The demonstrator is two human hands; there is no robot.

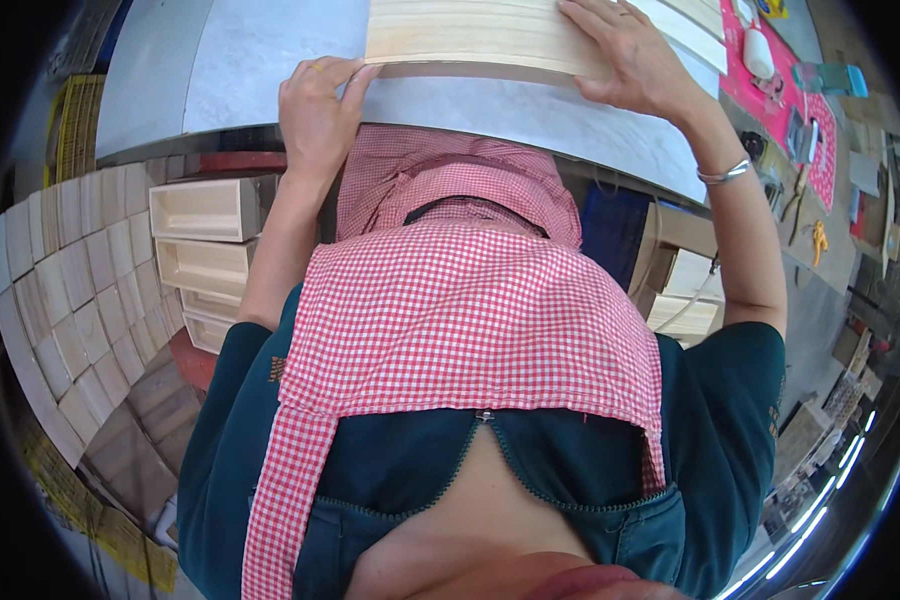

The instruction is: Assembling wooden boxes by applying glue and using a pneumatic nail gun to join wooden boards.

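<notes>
A pale wooden piece (470,30), flat-topped with a narrow front face, lies on the worktable (260,70) at the top of the view. Its far side is cut off, so I cannot tell whether it is a box or a board. My left hand (320,110) pinches its near left corner between thumb and fingers. Over its right end rests my right hand (635,55), fingers on top and thumb against the front face. More pale wooden strips (705,30) lie just beyond my right hand.
Stacked open wooden boxes (205,212) stand below the table at left, beside a large stack of wooden blocks (90,270). On a pink mat (782,75) at right are a white bottle (758,52) and a teal-capped container (832,79). Orange-handled scissors (819,242) lie nearer me.
</notes>
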